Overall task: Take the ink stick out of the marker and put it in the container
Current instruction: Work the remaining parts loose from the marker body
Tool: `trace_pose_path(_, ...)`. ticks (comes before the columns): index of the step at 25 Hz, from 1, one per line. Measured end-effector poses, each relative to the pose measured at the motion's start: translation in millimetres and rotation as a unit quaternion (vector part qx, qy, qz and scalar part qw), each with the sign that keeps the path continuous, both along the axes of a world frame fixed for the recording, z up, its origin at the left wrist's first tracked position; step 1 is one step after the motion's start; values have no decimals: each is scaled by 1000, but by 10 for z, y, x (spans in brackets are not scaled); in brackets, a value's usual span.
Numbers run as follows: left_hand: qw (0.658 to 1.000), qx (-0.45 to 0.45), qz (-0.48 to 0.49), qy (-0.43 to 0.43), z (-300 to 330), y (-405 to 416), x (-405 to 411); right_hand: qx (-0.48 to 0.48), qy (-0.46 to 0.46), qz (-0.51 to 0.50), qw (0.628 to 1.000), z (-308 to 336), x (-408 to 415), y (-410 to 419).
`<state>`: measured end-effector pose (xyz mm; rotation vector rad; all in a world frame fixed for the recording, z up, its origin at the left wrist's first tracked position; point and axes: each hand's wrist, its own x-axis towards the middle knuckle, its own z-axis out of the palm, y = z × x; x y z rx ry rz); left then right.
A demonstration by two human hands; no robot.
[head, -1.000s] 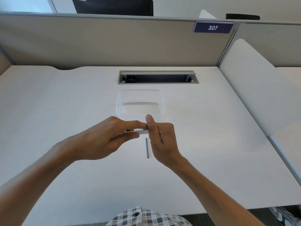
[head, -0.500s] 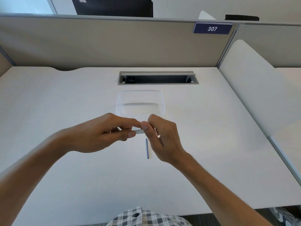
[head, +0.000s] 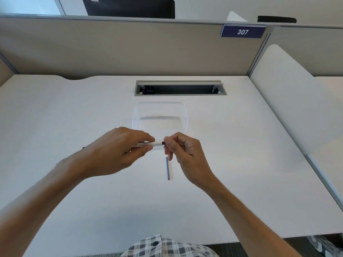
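My left hand (head: 118,151) grips a white marker (head: 148,144) that lies level, its right end pointing toward my right hand (head: 182,153). A short dark piece, the ink stick (head: 163,143), shows at that end, and my right thumb and forefinger pinch it. A thin blue stick (head: 167,168) lies on the desk just below my right fingers. The clear plastic container (head: 159,115) stands empty on the desk right behind both hands.
The white desk (head: 74,112) has an open cable slot (head: 181,88) behind the container. Beige partition walls (head: 120,47) close the back and right, with a "307" sign (head: 242,31). A white side panel (head: 289,101) slopes up on the right.
My right hand has slid a little to the right away from my left hand, so more of the marker's white barrel and a dark tip show between them.
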<state>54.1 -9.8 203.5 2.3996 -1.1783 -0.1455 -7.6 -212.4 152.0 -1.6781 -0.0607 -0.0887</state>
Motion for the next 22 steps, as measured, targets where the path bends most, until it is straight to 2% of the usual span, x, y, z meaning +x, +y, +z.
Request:
trace_pose_path(10,999,-27,-10,-18,-20,65,46,-5,11,22,1000,73,-47,-54)
trace_pose_path(17,996,3,-12,-88,-65,84,18,-79,25,1,997,63,-42,-19)
trace_pose_path(22,996,7,-20,-91,-83,103,24,-50,34,19,998,68,-31,-52)
